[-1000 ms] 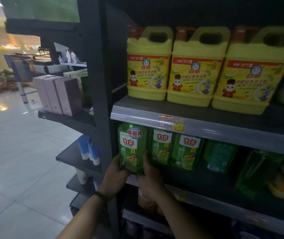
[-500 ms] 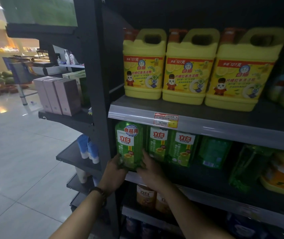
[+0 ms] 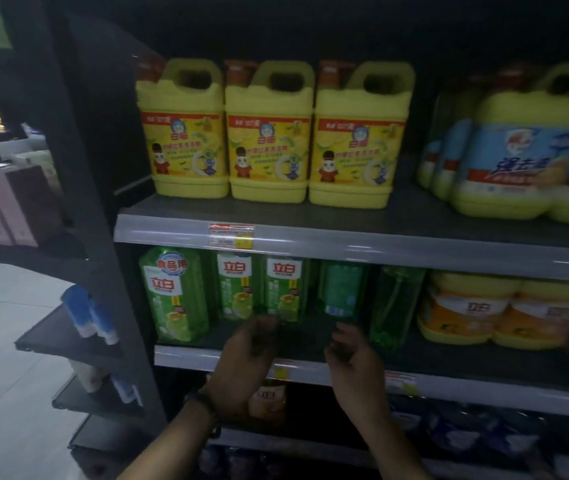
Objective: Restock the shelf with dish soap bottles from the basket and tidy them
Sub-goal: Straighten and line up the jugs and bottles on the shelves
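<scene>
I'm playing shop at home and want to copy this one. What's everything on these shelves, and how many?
yellow jugs: three, yellow with orange caps, upper shelf, left
blue-label jugs: several, yellow-green, upper shelf, right
green bottles: five, green, middle shelf; the left one stands furthest forward
orange tubs: at least two, orange and yellow, middle shelf, right
pink boxes: a few, side rack, far left
blue-and-white tubes: a few, side rack, lower
left hand: one, empty, at the middle shelf's front edge
right hand: one, empty, beside it
</scene>
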Motion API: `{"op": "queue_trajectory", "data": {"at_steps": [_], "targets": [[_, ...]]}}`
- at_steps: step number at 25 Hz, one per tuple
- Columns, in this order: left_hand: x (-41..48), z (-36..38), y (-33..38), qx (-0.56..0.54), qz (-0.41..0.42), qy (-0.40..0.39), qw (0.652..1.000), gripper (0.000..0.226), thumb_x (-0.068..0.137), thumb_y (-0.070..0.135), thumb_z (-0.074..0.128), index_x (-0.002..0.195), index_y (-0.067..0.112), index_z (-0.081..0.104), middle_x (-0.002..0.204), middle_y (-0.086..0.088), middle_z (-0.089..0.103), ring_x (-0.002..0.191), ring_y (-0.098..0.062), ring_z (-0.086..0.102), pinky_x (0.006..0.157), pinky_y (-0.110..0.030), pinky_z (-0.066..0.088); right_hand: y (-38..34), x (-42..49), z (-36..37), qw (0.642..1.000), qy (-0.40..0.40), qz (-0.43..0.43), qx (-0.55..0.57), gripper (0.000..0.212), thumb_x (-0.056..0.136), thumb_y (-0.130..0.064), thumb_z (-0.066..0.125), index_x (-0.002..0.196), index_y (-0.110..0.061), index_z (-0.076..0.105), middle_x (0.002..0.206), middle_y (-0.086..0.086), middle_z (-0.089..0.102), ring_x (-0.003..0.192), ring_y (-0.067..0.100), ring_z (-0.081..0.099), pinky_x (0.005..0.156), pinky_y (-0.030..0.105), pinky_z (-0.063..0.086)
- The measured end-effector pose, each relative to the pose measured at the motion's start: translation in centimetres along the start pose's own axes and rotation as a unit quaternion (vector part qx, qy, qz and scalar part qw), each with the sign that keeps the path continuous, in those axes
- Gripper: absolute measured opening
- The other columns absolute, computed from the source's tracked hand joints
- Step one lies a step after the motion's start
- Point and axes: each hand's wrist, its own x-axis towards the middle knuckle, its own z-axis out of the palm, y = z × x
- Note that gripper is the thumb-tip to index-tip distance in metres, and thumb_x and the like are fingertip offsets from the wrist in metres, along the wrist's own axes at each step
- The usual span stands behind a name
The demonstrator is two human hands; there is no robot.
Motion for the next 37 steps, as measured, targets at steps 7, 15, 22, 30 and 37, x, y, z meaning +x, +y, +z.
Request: {"op": "queue_trajectory", "data": {"at_steps": [7,15,22,30,37], "targets": [[3.4,9.5,7.1,-0.045,0.021,-0.107,0.993,0.036,0.099,-0.002,0.065,0.133,0.009,0.061,0.122,0.003,0.069,0.112,-0.011,0.067,0.089,-0.006,0.048,3.2,2.8,-9.8,0.986,0.161,-0.04,-0.036,0.055,0.088,-0.007,0.083,0.112,-0.053,0.063,0.116,-0.008,0.069,0.114,0.018,0.066,0.099,0.038,0.054],[7.0,15.4,11.7,-0.136,-0.054,-0.136,0.98,0.06,0.103,0.07,0.034,0.148,0.035,0.056,0.152,0.012,0.058,0.141,-0.008,0.052,0.126,-0.04,0.033,6.1,6.5,-11.0,0.992,0.083,-0.057,-0.077,0.067,0.081,-0.039,0.08,0.143,-0.04,0.054,0.134,-0.006,0.063,0.126,0.013,0.061,0.104,0.039,0.056],[5.5,16.4,13.9,-0.305,-0.089,-0.155,0.935,0.052,0.112,0.049,0.017,0.121,0.036,0.067,0.111,0.021,0.079,0.111,-0.002,0.073,0.098,-0.024,0.059,6.5,7.3,-10.9,0.992,0.065,-0.049,-0.095,0.084,0.068,-0.044,0.094,0.139,-0.039,0.049,0.133,-0.007,0.058,0.121,0.011,0.062,0.096,0.032,0.058],[3.4,17.2,11.4,-0.234,-0.057,-0.177,0.954,0.051,0.095,0.07,0.039,0.13,0.043,0.065,0.13,0.028,0.069,0.127,0.004,0.062,0.112,-0.024,0.044,6.3,8.6,-12.1,0.99,0.087,-0.062,-0.087,0.08,0.074,-0.041,0.094,0.139,-0.03,0.05,0.123,-0.01,0.066,0.109,0.008,0.068,0.081,0.016,0.054],[6.3,16.4,12.1,-0.18,-0.039,-0.139,0.973,0.032,0.101,0.001,0.061,0.114,0.031,0.059,0.115,0.013,0.067,0.102,0.005,0.069,0.073,-0.007,0.052,6.6,9.5,-14.1,0.993,-0.005,-0.051,-0.103,0.071,0.09,-0.025,0.085,0.149,-0.028,0.046,0.139,-0.009,0.064,0.126,0.007,0.059,0.087,0.008,0.043]]}}
